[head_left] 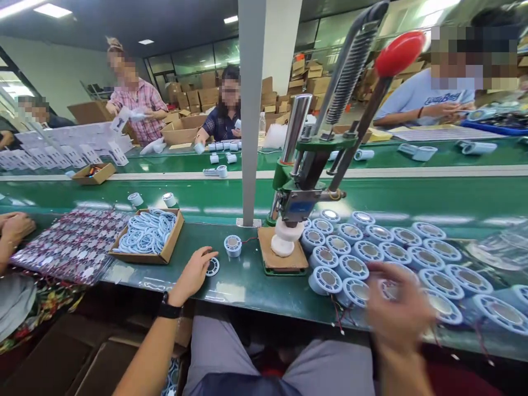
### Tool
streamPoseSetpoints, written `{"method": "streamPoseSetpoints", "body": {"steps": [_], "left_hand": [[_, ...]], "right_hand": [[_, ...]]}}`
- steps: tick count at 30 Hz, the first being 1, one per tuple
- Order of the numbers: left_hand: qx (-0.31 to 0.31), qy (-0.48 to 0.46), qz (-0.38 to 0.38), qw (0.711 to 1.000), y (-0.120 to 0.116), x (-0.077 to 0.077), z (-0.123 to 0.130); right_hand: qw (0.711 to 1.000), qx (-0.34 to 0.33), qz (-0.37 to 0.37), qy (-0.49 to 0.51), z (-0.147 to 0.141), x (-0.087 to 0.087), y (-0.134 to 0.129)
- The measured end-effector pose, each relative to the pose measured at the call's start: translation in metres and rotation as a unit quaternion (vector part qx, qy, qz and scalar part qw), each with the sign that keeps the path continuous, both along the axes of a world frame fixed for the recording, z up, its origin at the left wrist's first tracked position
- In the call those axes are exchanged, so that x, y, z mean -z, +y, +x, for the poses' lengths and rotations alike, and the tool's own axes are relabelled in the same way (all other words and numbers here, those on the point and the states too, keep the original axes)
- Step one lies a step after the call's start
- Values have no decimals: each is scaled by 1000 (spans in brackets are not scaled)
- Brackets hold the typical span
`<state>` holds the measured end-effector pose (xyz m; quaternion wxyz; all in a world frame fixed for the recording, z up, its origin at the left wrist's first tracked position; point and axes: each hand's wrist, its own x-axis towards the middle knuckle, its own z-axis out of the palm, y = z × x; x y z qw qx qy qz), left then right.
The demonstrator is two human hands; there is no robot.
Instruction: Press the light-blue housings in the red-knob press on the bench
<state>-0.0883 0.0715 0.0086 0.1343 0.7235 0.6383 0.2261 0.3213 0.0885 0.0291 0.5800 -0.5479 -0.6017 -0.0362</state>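
My left hand (198, 273) rests at the bench's front edge, its fingers bent beside a small round part with a dark centre (212, 267); whether it grips that part is unclear. To the right of it stands a light-blue round unit (233, 245) with a red wire. The hand press (302, 203) has a white pressing head above a brown base board (264, 247). My right hand (398, 305), blurred by motion, is over the group of light-blue round units (353, 267) right of the press. What its fingers hold cannot be made out.
An open carton of light-blue rings (178, 234) and a sheet of dark round parts (70, 242) lie left. Another person's hands (16, 226) are at the far left. A grey post (248, 110) rises behind the bench; people work across the green conveyor (198, 192).
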Motion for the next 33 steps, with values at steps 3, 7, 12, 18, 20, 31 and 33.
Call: {"method": "streamPoseSetpoints", "body": {"steps": [3, 7, 12, 18, 20, 31, 33], "left_hand": [[-84, 1, 64, 994, -15, 17, 10], [-123, 17, 101, 987, -28, 31, 21], [-134, -52, 95, 985, -31, 30, 18], [-142, -212, 35, 966, -42, 10, 41], [-77, -203, 25, 976, -42, 0, 59], [-12, -130, 23, 991, -24, -11, 101], [-33, -152, 28, 987, -27, -7, 103]], "right_hand": [[959, -248, -47, -126, -119, 13, 5], [882, -365, -174, -241, -199, 15, 54], [858, -392, -198, -267, -204, 16, 70], [906, -306, -205, -207, -179, 53, 6], [935, -265, -182, -150, -179, 66, -6], [979, -163, -100, -70, -189, 76, -18], [979, -160, -105, -66, -190, 76, -19]]}}
